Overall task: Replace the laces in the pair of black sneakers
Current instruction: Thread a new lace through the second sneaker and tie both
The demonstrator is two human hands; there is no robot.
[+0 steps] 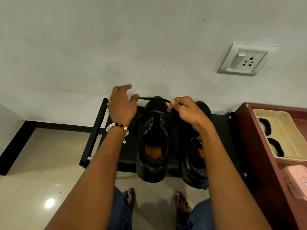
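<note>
floor tiles (41, 171) were seen glossy, a light glare reflected. wall (116, 39) was noted as matt painted plaster. rack frame (98, 130) looked matt black metal. sneakers (152, 146) appeared matt black, lace (154, 99) flat woven cloth. bracelet (116, 127) beads were shiny.

This is a room in a home, at a spot by the wall where footwear is kept. A low black shoe rack (97, 128) stands against a plain painted wall (116, 39) with a dark skirting strip (54, 125), on glossy pale floor tiles (41, 171). A white switch-and-socket plate (242, 59) sits on the wall. Beside the rack, a maroon cabinet (259, 155) carries a cream tray (289, 130). The person's 2 bare feet (130, 197) rest on the tiles.
</note>
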